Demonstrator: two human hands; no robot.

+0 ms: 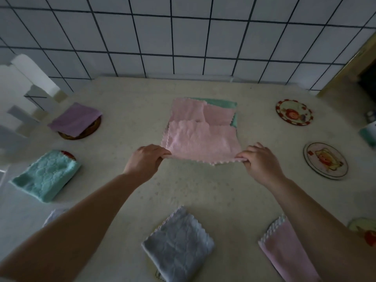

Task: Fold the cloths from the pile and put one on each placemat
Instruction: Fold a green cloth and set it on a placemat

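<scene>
Pinching the near corners of the soft pink scalloped-edge microfibre cloth [200, 137], left hand [147, 159] and right hand [259, 160] both closed on it. It stretches away from my fingers over the green pile cloth [223, 103]. Looks light and floppy, so I'd keep to the corners.

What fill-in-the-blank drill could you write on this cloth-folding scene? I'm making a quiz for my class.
1. Both hands, the left hand and the right hand, pinch the near edge of the ____ scalloped-edged cloth.
2. Under the pink pile lies a ____ cloth.
3. The folded purple cloth rests on a round ____ placemat.
4. The two round picture placemats on the right carry ____ cloths.

Missing words: pink; green; brown; no
</scene>
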